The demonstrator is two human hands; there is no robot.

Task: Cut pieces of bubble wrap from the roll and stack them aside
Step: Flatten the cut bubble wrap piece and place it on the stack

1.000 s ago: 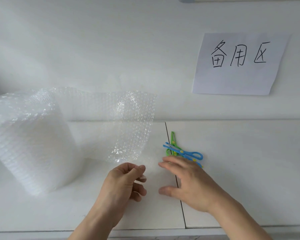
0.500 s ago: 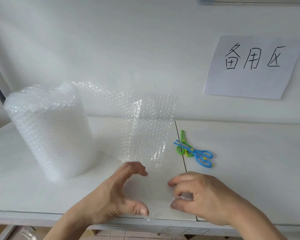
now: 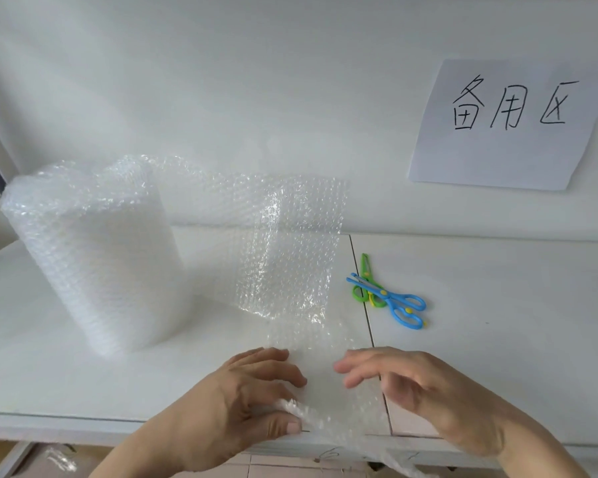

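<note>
From the head camera, you see the roll of bubble wrap (image 3: pixel 94 257) standing upright on the left part of the white table (image 3: pixel 497 305), close to the wall. Its loose sheet (image 3: pixel 290 257) runs off the top of the roll to the right, hangs in the air in front of the wall, then curves down and toward you until its free end lies flat on the table near the front edge, spilling a little over that edge. Your left hand (image 3: pixel 242 401) rests on the near left corner of that sheet: the fingers lie spread and fairly straight on top of it, while the thumb presses against the crumpled edge of the wrap at the table's rim, so you have a light pinch on the wrap there. Your right hand (image 3: pixel 418 384) hangs just above the right side of the sheet's end with the fingers extended and relaxed toward the left; it is blurred, it holds nothing, and whether the fingertips touch the wrap cannot be told. Between the two hands the sheet lies bare on the table. To the right of the hanging sheet, just past the seam in the tabletop, two pairs of scissors lie crossed and touching: a blue pair (image 3: pixel 394 300) on top of a green pair (image 3: pixel 365 281). On the wall at upper right hangs a white paper sign (image 3: pixel 504 129) with handwritten characters.
</note>
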